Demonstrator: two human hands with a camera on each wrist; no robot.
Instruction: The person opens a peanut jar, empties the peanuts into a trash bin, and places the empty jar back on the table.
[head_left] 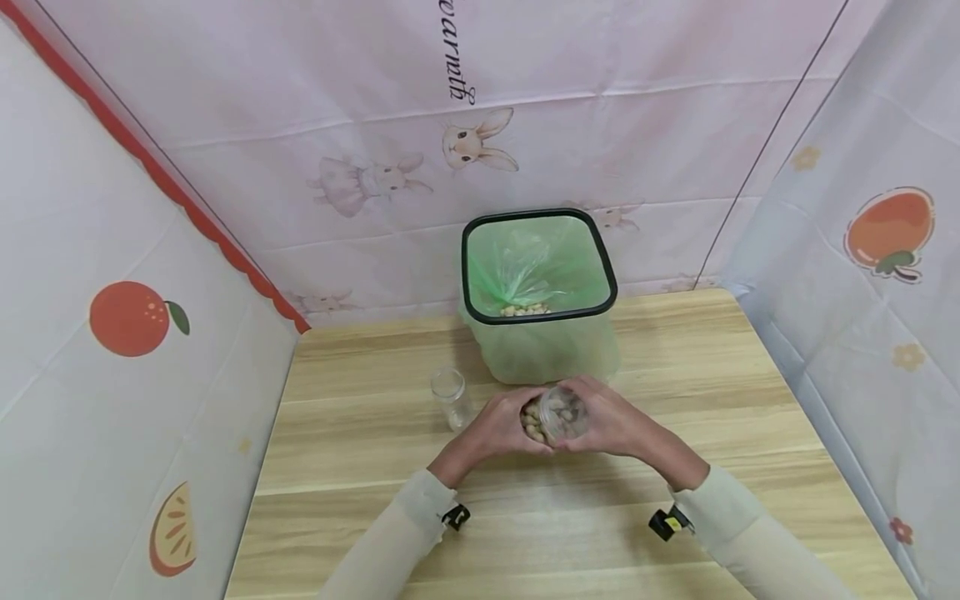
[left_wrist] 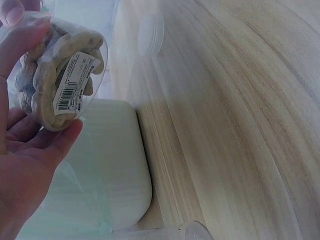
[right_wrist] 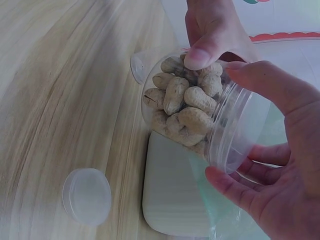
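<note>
Both hands hold a clear plastic jar (right_wrist: 182,100) of unshelled peanuts, tilted on its side above the table in front of the bin. My left hand (head_left: 497,427) grips the base end, where a barcode label (left_wrist: 74,82) shows. Around the translucent lid (right_wrist: 245,125) curl the fingers and thumb of my right hand (head_left: 613,418). The lid sits on the jar's mouth; whether it is tight I cannot tell. Just left of the left hand, a second clear jar (head_left: 450,396) stands open-topped, with no contents visible.
Behind the hands stands a square bin (head_left: 555,354) with a black rim and green liner; pale peanut-coloured pieces (head_left: 525,309) lie inside. A loose translucent lid (right_wrist: 87,196) rests on the wooden table (head_left: 360,517). Printed cloth walls (head_left: 337,83) enclose the table's back and sides.
</note>
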